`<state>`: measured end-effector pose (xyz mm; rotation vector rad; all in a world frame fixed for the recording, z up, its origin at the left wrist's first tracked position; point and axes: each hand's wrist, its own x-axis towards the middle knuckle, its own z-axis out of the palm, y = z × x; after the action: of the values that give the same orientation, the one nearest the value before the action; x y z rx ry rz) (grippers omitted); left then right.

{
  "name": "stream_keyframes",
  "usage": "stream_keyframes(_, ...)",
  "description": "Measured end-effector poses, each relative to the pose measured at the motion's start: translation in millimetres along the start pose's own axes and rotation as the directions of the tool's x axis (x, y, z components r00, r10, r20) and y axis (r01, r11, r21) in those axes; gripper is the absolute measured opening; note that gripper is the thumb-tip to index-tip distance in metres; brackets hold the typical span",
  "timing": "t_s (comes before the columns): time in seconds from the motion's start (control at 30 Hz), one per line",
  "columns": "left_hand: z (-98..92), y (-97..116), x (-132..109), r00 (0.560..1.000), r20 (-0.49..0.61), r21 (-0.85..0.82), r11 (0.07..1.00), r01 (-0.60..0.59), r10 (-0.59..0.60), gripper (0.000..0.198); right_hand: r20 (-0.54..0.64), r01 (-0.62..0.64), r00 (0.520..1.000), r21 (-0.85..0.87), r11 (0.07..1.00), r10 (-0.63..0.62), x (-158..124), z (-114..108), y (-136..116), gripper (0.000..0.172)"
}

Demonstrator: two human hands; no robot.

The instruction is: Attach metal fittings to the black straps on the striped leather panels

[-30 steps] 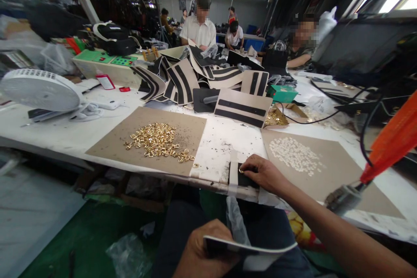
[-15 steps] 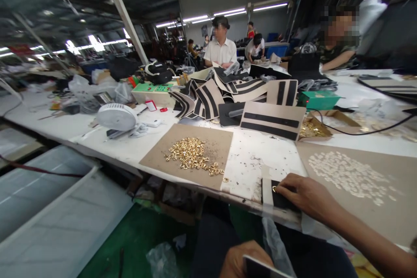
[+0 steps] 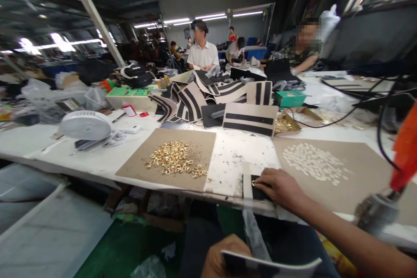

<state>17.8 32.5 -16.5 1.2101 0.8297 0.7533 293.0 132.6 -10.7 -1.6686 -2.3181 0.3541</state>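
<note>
My right hand point(image 3: 276, 184) is at the table's front edge, thumb and finger pinched at a small gold ring point(image 3: 254, 183). That ring sits over a black pad point(image 3: 257, 192), beside a strip of pale tape point(image 3: 247, 184). Lower down, in front of the table, my left hand point(image 3: 221, 254) is closed around a dark panel with a pale edge point(image 3: 270, 267), partly cut off by the frame's bottom. Left of my right hand, a heap of gold rings point(image 3: 171, 156) lies on a brown board point(image 3: 130, 167).
Small white rings point(image 3: 312, 160) are spread over another brown board point(image 3: 368, 173). Behind lie stacked striped panels point(image 3: 249, 119), a green box point(image 3: 289, 98) and a white fan point(image 3: 85, 125). An orange object point(image 3: 405, 143) and black cable are at right. Co-workers point(image 3: 203, 54) sit across the table.
The view has swung right, so the table things appear further left. More of the panel in my left hand shows. My right hand stays at the black pad with the gold ring.
</note>
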Motion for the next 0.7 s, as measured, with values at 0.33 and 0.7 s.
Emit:
stream_keyframes(0.33,17.4,28.3,4.5,0.959,-0.278,-0.035,0.998,0.048,-0.056,0.036,0.023,-0.147,0.989,0.04,0.988,0.146,1.9,-9.9,-8.0,0.016)
stream_keyframes(0.7,30.9,38.2,2.4,0.961,-0.266,-0.019,0.997,0.079,-0.081,0.035,0.085,0.044,0.995,-0.024,0.999,-0.042,8.2,-23.7,-6.6,0.02)
